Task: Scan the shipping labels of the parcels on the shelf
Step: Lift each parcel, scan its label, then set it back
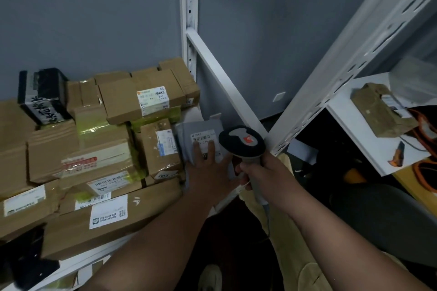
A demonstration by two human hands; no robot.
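The left hand (208,167) lies flat on the grey parcel (201,139), fingers over its label (204,143). The right hand (262,172) grips the scanner (241,143). Those fingers could block the barcode and spoil the read.

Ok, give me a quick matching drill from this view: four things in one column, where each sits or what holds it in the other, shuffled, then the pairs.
Things
1. barcode scanner
2. grey mailer bag
3. black box with white writing
4. orange-handled knife

Places
A. on the white shelf at the right
B. gripped in the right hand
C. on top of the cardboard stack, far left
D. under the flat fingers of the left hand

Pairs: 1-B, 2-D, 3-C, 4-A
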